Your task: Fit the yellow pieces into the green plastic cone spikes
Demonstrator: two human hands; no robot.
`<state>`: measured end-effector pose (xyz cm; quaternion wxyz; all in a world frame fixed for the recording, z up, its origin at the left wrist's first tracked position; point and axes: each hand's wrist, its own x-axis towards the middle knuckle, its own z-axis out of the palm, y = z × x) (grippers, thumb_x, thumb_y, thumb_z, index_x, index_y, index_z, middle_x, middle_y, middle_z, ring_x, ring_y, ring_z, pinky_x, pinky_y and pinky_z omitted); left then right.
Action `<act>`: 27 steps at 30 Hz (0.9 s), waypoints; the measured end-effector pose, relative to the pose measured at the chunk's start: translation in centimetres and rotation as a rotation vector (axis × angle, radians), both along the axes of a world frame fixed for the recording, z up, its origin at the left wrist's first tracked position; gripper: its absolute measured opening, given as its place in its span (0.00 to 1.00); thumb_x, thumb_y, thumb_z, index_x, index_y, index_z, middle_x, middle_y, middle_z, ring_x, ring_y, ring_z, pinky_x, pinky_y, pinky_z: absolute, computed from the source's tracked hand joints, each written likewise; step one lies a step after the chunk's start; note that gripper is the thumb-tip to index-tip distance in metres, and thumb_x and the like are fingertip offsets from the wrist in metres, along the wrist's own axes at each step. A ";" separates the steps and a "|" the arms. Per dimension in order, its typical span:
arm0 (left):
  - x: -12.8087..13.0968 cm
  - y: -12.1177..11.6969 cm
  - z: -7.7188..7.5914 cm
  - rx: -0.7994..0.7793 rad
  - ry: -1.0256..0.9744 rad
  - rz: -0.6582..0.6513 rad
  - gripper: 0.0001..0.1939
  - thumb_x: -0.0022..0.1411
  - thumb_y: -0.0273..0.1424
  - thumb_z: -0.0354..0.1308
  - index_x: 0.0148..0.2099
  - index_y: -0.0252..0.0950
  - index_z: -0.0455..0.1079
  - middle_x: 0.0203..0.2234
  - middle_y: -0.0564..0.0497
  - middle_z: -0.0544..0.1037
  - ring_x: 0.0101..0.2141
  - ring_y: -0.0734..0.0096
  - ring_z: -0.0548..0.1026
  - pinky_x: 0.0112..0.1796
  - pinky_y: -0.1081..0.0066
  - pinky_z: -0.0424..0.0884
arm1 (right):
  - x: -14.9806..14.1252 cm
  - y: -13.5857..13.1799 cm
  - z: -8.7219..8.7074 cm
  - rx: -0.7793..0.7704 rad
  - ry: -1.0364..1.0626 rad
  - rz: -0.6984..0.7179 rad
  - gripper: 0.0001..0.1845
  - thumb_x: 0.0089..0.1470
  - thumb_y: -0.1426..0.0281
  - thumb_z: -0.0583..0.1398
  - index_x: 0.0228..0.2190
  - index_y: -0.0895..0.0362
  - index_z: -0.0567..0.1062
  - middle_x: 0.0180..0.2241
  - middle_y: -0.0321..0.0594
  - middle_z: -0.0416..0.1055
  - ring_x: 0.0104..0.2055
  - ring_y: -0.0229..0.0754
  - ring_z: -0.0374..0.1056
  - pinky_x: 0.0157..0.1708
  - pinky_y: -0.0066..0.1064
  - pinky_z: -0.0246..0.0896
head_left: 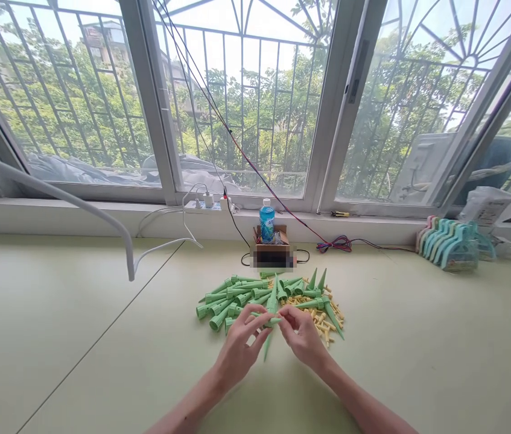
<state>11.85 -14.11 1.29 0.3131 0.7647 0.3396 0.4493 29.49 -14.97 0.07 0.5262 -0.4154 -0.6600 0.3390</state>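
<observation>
Two bare hands at work over a heap of parts on a pale green table [395,337]; clock directions are read from the point where the hands meet, with twelve o'clock toward the window [241,108]. The left hand [241,343] pinches a tapered green plastic spike [275,322] between thumb and fingers, its tip directed toward three o'clock. The right hand [304,342] has its thumb and forefinger drawn together at that tip; whether they grip it or a small part cannot be told. A second spike [266,348] shows below the fingers, its point toward six o'clock; its connection with the held piece is hidden.

Hollow, collared green spikes [221,317] spread from nine o'clock round to twelve, many overlapping, their open ends largely facing the worker. Others lie toward two o'clock, two with points raised [322,280] and one slanting toward five o'clock [334,319]. Among and beside these, between one and four o'clock, are scattered small yellow plastic pegs [323,327].

Beyond the heap, at twelve o'clock, stands a cardboard box [259,248] with a bottle of blue liquid [266,223]; a blurred patch covers the area just in front. A coiled cable [336,243] lies between one and two o'clock, and small pastel hangers [449,244] stand between two and three. A white power strip [197,208] occupies the sill between ten and eleven o'clock; a curved white tube [101,206] enters from between nine and ten.
</observation>
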 end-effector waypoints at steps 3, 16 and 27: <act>0.6 -0.2 0.1 -0.122 -0.092 -0.015 0.14 0.64 0.40 0.57 0.50 0.44 0.72 0.46 0.45 0.71 0.34 0.67 0.75 0.32 0.67 0.78 | 0.0 0.3 -0.7 -0.011 0.036 -0.047 0.17 0.63 0.57 0.54 0.30 0.56 0.68 0.18 0.30 0.58 0.18 0.34 0.53 0.17 0.25 0.50; 1.0 0.4 -0.1 -0.991 -0.341 -0.332 0.28 0.57 0.56 0.56 0.27 0.33 0.63 0.20 0.52 0.70 0.17 0.75 0.71 0.17 0.77 0.66 | 0.1 0.0 -0.6 0.196 -0.148 -0.056 0.12 0.65 0.64 0.52 0.33 0.55 0.70 0.23 0.34 0.64 0.24 0.37 0.59 0.26 0.27 0.56; 0.5 0.4 0.3 -0.769 -0.270 -0.308 0.22 0.57 0.49 0.62 0.32 0.33 0.67 0.19 0.56 0.68 0.20 0.75 0.69 0.22 0.75 0.67 | 0.2 0.1 -0.7 0.226 -0.152 -0.029 0.11 0.64 0.67 0.52 0.31 0.55 0.70 0.24 0.35 0.66 0.24 0.37 0.59 0.26 0.26 0.55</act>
